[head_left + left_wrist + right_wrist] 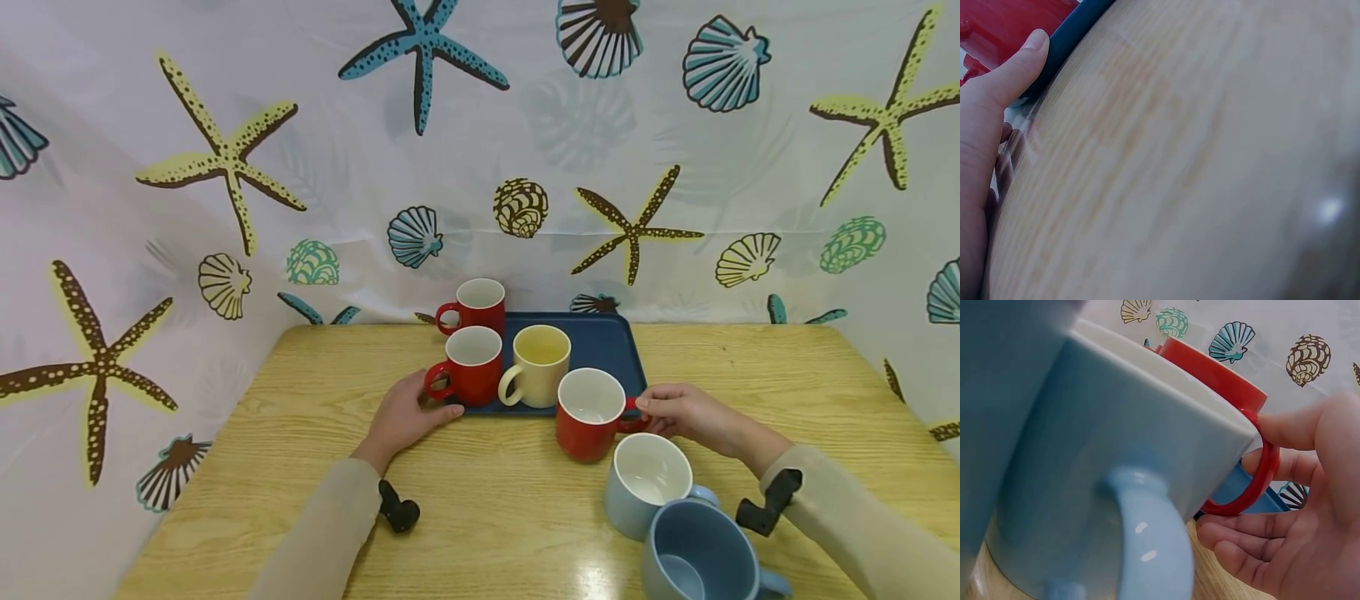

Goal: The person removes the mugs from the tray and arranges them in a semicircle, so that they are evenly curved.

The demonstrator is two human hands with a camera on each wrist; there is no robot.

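In the head view my right hand pinches the handle of a red mug with a white inside, held at the front right edge of a blue tray. The right wrist view shows thumb and fingers at that red handle. My left hand is at the tray's front left corner, its thumb extended along the edge beside another red mug. Its other fingers are partly hidden. A cream mug stands on the tray, and a further red mug sits behind at the back left.
A pale blue mug and a darker blue mug stand on the wooden table, close to my right forearm. Behind the table hangs a white cloth printed with starfish and shells.
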